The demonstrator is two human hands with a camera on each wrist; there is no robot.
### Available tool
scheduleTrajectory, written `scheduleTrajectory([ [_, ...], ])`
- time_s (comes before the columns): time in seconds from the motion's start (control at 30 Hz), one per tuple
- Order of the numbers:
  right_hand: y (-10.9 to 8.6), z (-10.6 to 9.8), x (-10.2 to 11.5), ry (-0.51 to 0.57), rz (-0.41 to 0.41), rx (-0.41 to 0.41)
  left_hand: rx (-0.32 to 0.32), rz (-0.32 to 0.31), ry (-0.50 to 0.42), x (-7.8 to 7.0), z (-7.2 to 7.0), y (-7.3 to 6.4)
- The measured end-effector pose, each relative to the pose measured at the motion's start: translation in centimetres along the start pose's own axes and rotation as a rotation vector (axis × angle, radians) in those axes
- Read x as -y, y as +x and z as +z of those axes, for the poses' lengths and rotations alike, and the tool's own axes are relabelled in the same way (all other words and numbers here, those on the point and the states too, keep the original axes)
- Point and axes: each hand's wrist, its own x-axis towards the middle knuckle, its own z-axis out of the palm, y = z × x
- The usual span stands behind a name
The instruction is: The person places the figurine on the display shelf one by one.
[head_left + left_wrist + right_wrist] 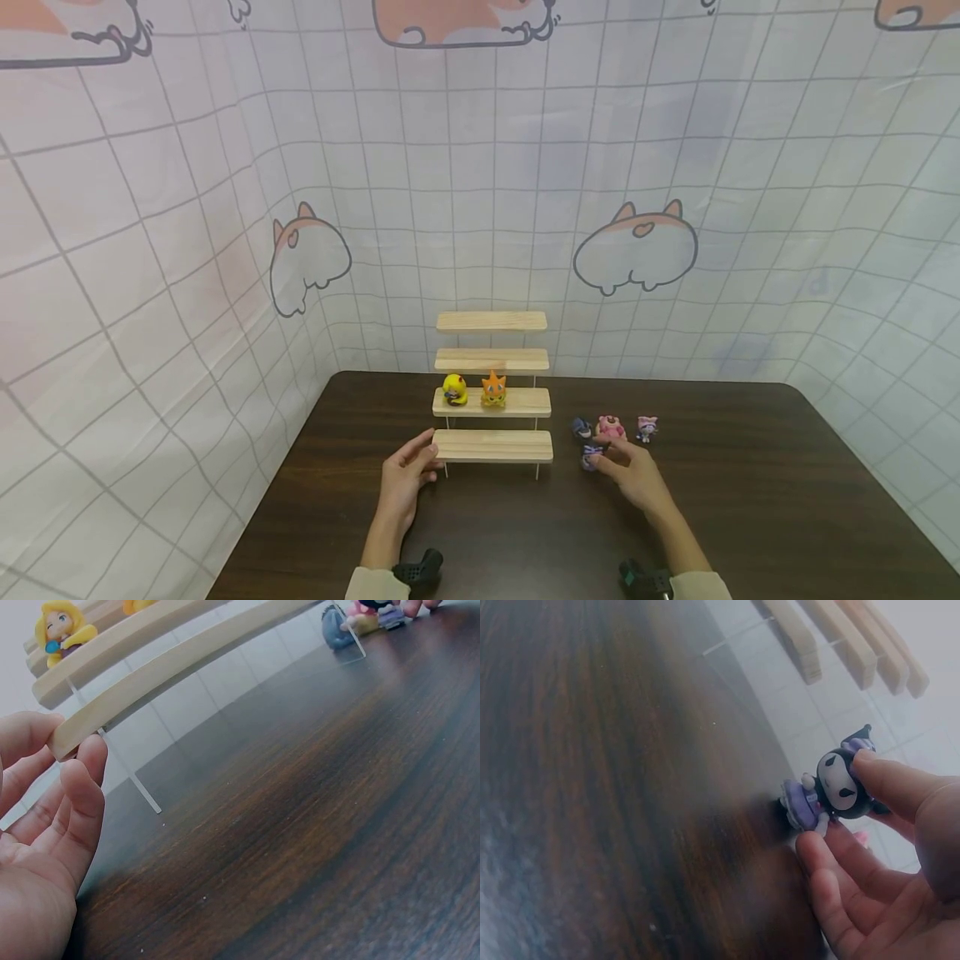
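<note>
My left hand (405, 473) holds the left end of the lowest step of a wooden tiered display stand (492, 446). In the left wrist view, its fingers (90, 787) sit round that step's end. A small figurine with a black hood and purple dress (832, 784) is pinched between the thumb and fingers of my right hand (633, 475), low over the table right of the stand. Just behind it are a dark blue figurine (581, 428) and a pink bear figurine (611, 427). Another pink-and-purple figurine (647, 428) stands farther right.
On the second step from the bottom, a yellow-haired figurine (454, 390) and an orange figurine (493, 390) stand side by side. Thin clear legs hold up the steps. The dark wooden table (750, 483) reaches back to a grid-patterned curtain (480, 208).
</note>
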Motion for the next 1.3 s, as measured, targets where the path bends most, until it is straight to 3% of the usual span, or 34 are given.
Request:
scheduleTrajectory([
  [0.23,0.0,-0.1,0.4,0.012,0.032,0.007,0.007,0.004,-0.003,-0.1,0.0,0.0],
  [1.3,-0.8,-0.8,3.8,0.085,-0.038,0.035,0.0,0.0,0.01,-0.2,0.0,-0.1],
])
